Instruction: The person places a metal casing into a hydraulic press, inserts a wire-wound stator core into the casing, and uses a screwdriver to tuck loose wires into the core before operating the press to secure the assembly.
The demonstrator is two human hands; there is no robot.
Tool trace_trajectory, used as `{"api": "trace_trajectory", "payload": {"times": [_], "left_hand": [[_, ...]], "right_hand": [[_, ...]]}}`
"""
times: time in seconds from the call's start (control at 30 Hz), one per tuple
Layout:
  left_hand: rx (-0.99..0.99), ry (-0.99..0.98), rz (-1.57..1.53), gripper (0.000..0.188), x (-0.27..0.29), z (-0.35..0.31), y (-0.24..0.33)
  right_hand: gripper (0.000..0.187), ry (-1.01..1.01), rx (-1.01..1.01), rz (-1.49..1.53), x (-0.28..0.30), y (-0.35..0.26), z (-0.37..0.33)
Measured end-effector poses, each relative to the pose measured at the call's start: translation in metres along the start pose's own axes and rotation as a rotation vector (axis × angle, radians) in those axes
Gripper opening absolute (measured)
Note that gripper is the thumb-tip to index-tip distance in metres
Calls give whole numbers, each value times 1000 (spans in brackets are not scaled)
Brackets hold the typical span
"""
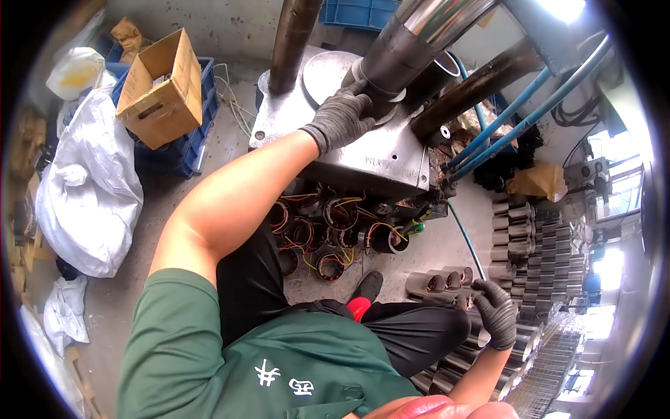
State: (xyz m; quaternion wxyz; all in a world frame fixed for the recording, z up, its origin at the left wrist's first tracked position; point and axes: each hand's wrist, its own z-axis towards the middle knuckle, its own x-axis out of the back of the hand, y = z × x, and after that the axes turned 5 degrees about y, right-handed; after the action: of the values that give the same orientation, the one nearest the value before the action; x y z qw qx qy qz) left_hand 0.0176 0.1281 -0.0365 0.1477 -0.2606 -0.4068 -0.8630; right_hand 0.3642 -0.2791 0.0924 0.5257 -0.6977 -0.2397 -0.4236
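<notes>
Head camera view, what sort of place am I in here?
It looks like a workshop, probably one handling electric motor parts. A heavy press-like machine with thick metal posts stands ahead, rings with coloured wires lie beneath it, and many metal cylinders are stacked at the right.

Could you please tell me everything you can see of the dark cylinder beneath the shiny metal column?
The dark cylinder is round, smooth and nearly black, apparently metal, with a rim at its lower end. It leans in this view, in line with the shiny column directly above; whether they are joined is unclear. It sits above the grey metal base. The gloved left hand is at its lower rim, apparently touching, and partly hides what lies beneath.
</notes>
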Motion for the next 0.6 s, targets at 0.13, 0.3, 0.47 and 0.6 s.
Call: {"api": "trace_trajectory", "payload": {"times": [0.13,0.3,0.47,0.6], "left_hand": [[24,-49,19,34,3,0,1],[31,-55,-1,36,4,1,1],[52,-76,-3,37,6,1,5],[58,-73,19,39,5,0,3]], "right_hand": [[32,-7,8,-14,0,-11,-1],[15,-93,43,-47,-16,18,-16],[11,-46,-80,37,-25,21,-24],[12,-58,-113,-18,-23,16,-22]]}}
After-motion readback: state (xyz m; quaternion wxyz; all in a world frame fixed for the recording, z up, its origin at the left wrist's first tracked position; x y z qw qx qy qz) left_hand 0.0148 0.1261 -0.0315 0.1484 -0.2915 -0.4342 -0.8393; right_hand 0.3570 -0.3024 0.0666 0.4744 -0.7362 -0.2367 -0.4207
